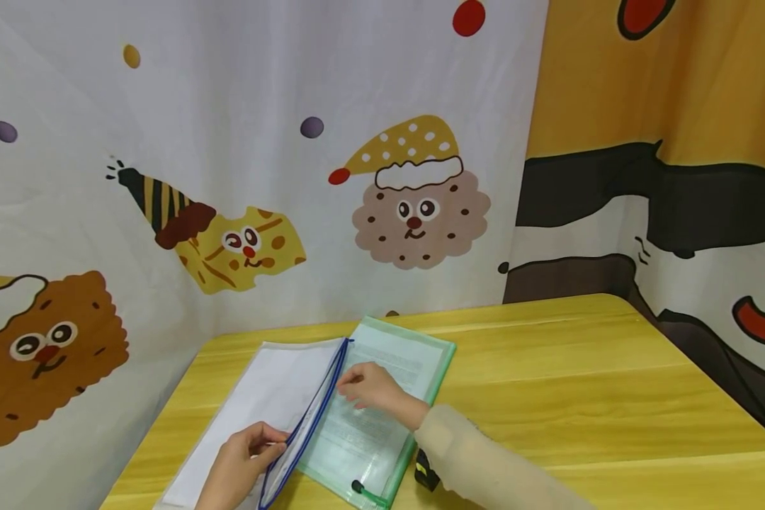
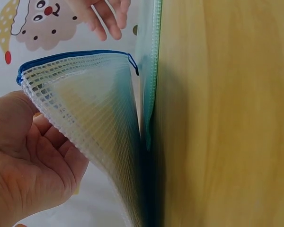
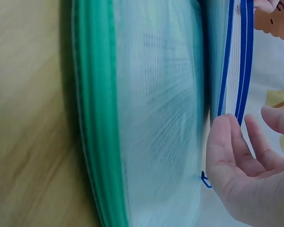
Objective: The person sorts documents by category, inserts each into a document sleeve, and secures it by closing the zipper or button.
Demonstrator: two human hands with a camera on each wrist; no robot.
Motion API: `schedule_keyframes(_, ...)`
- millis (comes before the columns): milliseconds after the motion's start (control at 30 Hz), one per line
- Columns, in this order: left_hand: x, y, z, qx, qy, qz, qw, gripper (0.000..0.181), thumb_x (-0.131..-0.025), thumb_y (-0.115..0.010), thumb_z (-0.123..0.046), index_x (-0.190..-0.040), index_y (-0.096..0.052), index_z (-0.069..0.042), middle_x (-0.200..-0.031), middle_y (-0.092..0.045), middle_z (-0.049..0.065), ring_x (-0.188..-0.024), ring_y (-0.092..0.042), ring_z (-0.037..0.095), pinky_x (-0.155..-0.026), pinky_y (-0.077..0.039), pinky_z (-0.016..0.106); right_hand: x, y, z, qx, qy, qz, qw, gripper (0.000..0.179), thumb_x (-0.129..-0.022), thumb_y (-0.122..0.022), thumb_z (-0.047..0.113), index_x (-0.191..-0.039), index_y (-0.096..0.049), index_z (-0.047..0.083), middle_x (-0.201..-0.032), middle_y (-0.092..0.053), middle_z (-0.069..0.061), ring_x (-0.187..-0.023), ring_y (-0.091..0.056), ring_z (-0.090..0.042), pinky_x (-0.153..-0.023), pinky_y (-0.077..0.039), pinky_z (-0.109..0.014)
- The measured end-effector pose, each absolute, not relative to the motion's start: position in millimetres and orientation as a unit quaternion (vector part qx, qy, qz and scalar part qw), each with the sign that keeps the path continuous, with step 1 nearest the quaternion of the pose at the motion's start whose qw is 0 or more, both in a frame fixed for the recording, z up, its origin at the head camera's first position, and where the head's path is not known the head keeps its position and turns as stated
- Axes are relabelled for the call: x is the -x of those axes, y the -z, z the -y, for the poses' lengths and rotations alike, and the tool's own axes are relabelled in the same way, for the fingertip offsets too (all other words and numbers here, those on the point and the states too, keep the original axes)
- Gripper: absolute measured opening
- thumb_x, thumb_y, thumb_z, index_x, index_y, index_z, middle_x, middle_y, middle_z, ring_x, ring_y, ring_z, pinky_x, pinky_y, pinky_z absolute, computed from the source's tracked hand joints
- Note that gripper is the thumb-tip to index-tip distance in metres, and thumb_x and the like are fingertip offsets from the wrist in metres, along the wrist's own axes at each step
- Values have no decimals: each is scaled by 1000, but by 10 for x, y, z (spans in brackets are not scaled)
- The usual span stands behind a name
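A mesh zip pouch with a blue zipper (image 1: 280,382) lies tilted to the left, its blue-edged mouth parted. My left hand (image 1: 245,457) pinches the pouch near the lower end of the zipper; in the left wrist view the thumb (image 2: 26,97) is at the edge and the fingers are curled behind. My right hand (image 1: 379,391) is beside the upper part of the zipper, fingers loosely bent. In the right wrist view its fingertips (image 3: 222,124) are right at the blue edge. Underneath lies a green zip pouch (image 1: 401,361) with printed sheets showing through.
Both pouches are on a yellow wood-grain table (image 1: 548,382). The green pouch's zipper pull (image 1: 371,494) points toward the front. A small black object with a yellow mark (image 1: 426,473) shows beside the right sleeve. Behind the table hangs a cartoon-printed curtain (image 1: 261,142).
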State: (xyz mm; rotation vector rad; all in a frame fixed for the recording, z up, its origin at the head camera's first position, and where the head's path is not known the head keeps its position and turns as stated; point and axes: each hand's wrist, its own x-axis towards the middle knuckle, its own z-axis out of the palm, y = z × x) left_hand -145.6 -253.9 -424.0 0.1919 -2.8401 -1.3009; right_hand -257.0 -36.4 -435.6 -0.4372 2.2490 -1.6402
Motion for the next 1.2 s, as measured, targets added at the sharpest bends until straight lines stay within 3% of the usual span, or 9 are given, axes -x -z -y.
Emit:
schedule_keyframes(200, 1421, 4219, 2580, -66, 415, 907, 0, 3, -84, -69, -10, -87, -68, -11, -96, -71, 1, -75, -60, 5, -61, -46, 20, 2660, 4398, 322, 166, 554, -804, 140, 20, -89, -65, 19, -104, -67, 5, -98, -66, -1, -88, -62, -19, -71, -56, -36)
schedule_keyframes(633, 1403, 4216, 2635, -66, 419, 905, 2, 4, -83, -69, -10, -87, -67, -10, -98, -71, 2, -75, -60, 4, -61, -46, 20, 2857, 4411, 251, 166, 556, -808, 107, 31, -88, -66, 20, -114, -62, 4, -115, -63, -9, -108, -58, -26, -83, -52, -36)
schedule_keyframes(933, 1377, 4187, 2668, -52, 431, 901, -8, 4, -85, -67, -11, -89, -67, -9, -100, -70, 5, -78, -61, 6, -64, -48, 20, 3027, 4458, 250, 148, 572, -802, 90, 35, -88, -66, 22, -117, -60, 5, -117, -62, -8, -111, -56, -26, -88, -50, -38)
schedule_keyframes(1200, 1371, 4190, 2675, -38, 440, 897, -12, 6, -85, -67, -12, -89, -67, -8, -99, -70, 5, -77, -61, 6, -65, -49, 20, 3205, 4473, 221, 123, 621, -767, 100, 33, -98, -50, 24, -125, -55, 4, -124, -59, -10, -116, -53, -28, -92, -48, -44)
